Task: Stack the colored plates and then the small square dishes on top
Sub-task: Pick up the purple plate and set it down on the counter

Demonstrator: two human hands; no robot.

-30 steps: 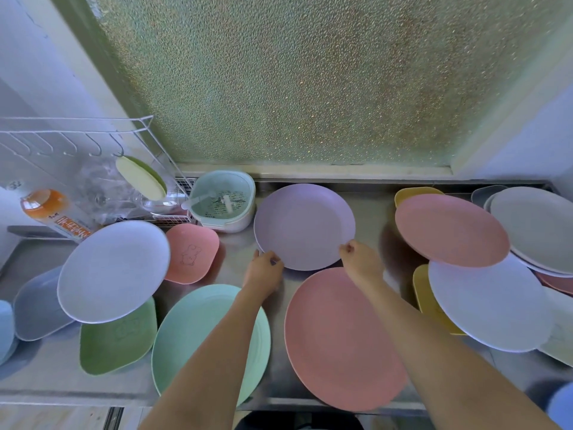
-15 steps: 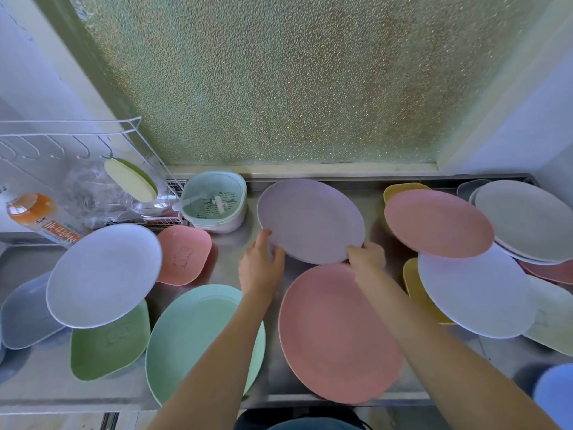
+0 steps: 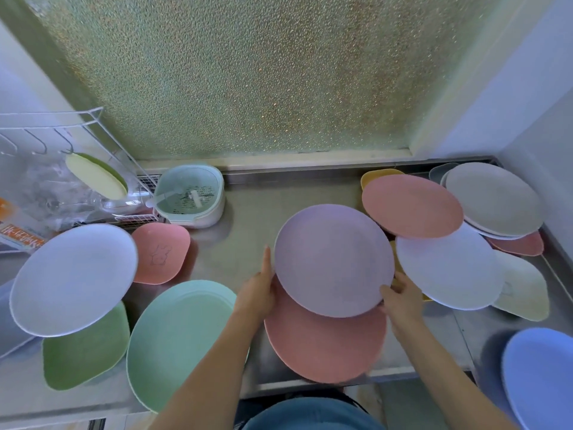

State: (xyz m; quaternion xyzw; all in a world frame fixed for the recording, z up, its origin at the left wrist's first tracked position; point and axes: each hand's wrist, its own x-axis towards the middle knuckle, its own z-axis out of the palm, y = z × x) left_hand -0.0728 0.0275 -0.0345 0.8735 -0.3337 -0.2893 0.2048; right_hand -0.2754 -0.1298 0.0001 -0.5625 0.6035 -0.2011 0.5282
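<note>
I hold a lilac round plate [image 3: 333, 259] by both edges, tilted and partly over a large pink plate [image 3: 322, 342] at the counter's front. My left hand [image 3: 259, 290] grips its left rim and my right hand [image 3: 401, 297] grips its lower right rim. A mint plate [image 3: 176, 339] lies to the left. A pale lilac plate [image 3: 73, 279] rests on a green square dish [image 3: 83, 355], beside a pink square dish [image 3: 159, 251]. On the right are a pink plate [image 3: 410, 206], a white-lilac plate [image 3: 448, 266], a grey plate [image 3: 494, 197] and a blue plate [image 3: 542, 377].
A mint strainer basket [image 3: 190, 197] stands at the back of the steel counter [image 3: 248, 243], next to a wire rack [image 3: 93, 144] holding a yellow-green plate [image 3: 96, 176]. Yellow [image 3: 379, 175], cream [image 3: 524, 287] and pink [image 3: 517, 245] square dishes lie under the right-hand plates. A frosted window is behind.
The lilac plate has been lifted from the back of the counter and brought toward me, over the large pink plate. Both hands moved with it.
</note>
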